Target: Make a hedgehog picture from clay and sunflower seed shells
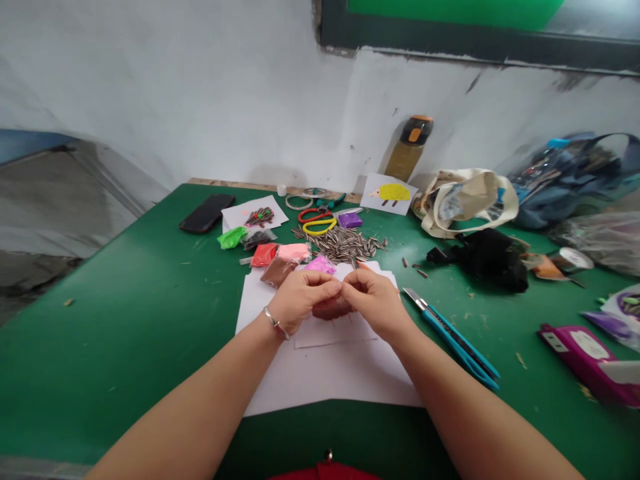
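Note:
My left hand (299, 298), with a silver bracelet at the wrist, and my right hand (375, 297) meet fingertip to fingertip over white paper (335, 373). Both are closed in a pinch; what the fingertips hold, if anything, is too small or hidden to name. Just under them lies a flat brown clay-like shape (331, 311) on a smaller white card (320, 339) with thin lines drawn below it. Beyond my hands is a heap of striped sunflower seeds (347, 248). Beside it are soft packets in pink (294, 252), red (263, 255), brown (279, 270) and magenta (321, 265).
A blue utility knife (457, 343) lies right of the paper, blade out. Scissors (320, 225), a seed-covered card (257, 217), a black phone (207, 213) and a hedgehog drawing (389, 194) are at the back. A bottle (410, 148), cloth bag (467, 200) and magenta box (590, 363) stand rightward.

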### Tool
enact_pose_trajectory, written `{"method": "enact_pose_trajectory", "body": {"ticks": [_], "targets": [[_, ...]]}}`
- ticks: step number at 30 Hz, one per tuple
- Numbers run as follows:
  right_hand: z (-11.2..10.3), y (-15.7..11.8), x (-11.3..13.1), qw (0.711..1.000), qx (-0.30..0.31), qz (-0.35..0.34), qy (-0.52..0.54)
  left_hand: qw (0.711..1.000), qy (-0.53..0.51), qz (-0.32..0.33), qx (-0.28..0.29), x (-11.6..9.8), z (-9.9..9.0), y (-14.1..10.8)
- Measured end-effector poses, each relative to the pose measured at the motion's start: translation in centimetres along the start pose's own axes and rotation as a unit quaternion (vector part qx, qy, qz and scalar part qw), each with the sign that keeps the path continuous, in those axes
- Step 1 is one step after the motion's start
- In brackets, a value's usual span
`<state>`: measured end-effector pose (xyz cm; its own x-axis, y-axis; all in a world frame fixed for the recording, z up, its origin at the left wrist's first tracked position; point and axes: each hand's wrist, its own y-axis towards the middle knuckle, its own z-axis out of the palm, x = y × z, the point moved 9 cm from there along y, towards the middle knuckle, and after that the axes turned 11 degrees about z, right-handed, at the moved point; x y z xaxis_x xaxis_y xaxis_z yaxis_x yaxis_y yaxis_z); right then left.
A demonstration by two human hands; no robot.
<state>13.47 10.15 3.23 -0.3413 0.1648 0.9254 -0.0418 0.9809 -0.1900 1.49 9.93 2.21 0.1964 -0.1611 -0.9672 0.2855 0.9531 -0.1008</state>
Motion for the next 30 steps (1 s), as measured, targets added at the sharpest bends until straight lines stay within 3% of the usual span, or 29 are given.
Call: {"method": "enact_pose_trajectory", "body": {"ticks": [5,8,12,20,25,30], "targets": [[0.3,0.1,0.1,0.993,0.051,0.005,0.106,0.999,-0.025,-0.009,-0.039,0.1,-1.0,0.0],[-0.2,0.4,-0.2,0.985,0.041,0.023,0.163,0.996,-0.054,-0.027,-0.061,0.3,-1.5,-0.1],[0.0,0.5,-0.8,0.971,0.059,0.055,0.224,0.995,-0.078,-0.041,-0.051,0.5,-1.3,-0.1],[0.2,0.6,-0.8,0.961,0.080,0.061,0.258,0.993,-0.073,-0.059,-0.075,1.0,-1.7,-0.1],[0.8,0.4,-1.3,0.940,0.118,0.092,0.308,0.995,-0.067,-0.048,-0.048,0.9,-1.3,0.0],[1.0,0.4,-1.3,0.940,0.123,0.104,0.300,0.996,-0.077,-0.035,-0.037,0.8,-1.1,0.2]]}}
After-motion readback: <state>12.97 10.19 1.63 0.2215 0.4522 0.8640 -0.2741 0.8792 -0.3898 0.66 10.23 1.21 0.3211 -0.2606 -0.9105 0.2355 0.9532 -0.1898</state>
